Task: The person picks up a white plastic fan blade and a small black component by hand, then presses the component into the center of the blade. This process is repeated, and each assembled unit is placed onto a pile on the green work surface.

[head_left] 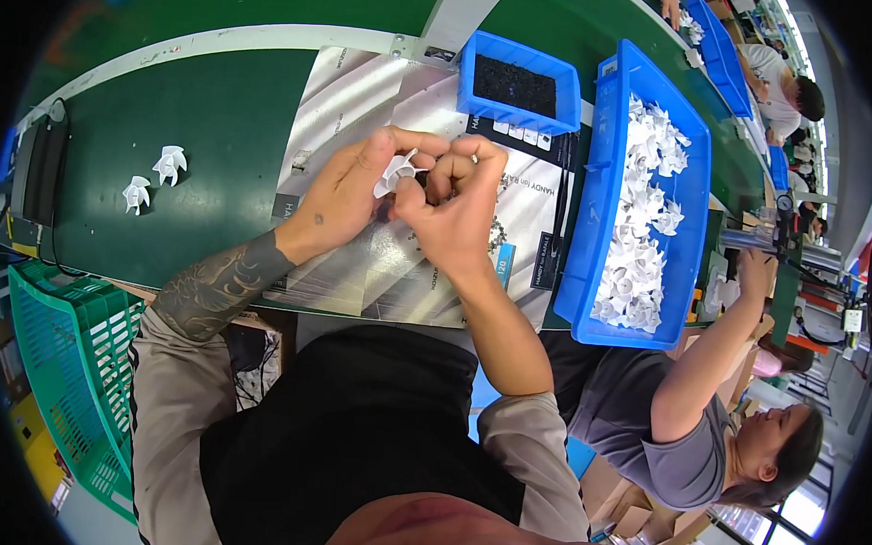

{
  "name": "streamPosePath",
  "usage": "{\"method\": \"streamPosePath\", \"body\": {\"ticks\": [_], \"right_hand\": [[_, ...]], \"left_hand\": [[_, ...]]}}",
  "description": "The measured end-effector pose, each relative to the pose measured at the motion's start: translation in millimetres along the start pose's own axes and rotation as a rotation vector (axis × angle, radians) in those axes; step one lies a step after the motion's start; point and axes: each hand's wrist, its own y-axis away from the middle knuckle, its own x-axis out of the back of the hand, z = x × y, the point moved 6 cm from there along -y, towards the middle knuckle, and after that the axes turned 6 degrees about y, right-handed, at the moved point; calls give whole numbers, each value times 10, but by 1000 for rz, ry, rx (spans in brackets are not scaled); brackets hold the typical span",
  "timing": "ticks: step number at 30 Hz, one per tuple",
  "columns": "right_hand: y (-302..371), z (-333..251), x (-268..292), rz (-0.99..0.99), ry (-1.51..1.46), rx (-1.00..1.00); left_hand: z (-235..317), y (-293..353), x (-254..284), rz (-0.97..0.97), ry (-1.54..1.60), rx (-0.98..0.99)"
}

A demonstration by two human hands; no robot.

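A small white fan impeller (397, 174) with curved blades is held above the table in the fingers of my left hand (341, 194). Right beside it, my right hand (462, 204) has its fingers curled into a pinch. Its thumb reaches up to the impeller's edge; whatever lies between those fingers is hidden. Below and right of the hands, small dark pieces (498, 234) are scattered on the printed cardboard sheet (359, 279). Two more white impellers, one upper (170, 164) and one lower (136, 195), rest on the green tabletop at the left.
A small blue bin (569, 106) of black bits stands beyond my hands. To the right, a long blue bin (684, 272) holds several white impellers. A green crate (72, 385) sits at the lower left. Another person (685, 425) reaches in at the right.
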Motion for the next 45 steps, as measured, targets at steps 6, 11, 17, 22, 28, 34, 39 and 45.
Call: {"method": "streamPosePath", "body": {"ticks": [6,11,17,22,28,34,39,45], "right_hand": [[-54,166,-74,-289,-357,-603],[-67,100,9,-220,-346,-505],[-12,-209,168,12,253,243],[8,-216,58,61,300,339],[61,-316,12,80,494,446],[73,-371,-41,53,579,461],[66,-356,-51,-15,521,396],[44,-296,234,208,281,491]], "left_hand": [[-119,-11,-13,54,56,208],[-177,-44,6,102,333,178],[-181,-49,21,169,382,179],[-153,-7,37,204,131,135],[-134,11,-3,200,47,80],[-160,-23,51,324,394,214],[-137,-33,114,305,358,219],[-135,-143,9,209,378,174]]}}
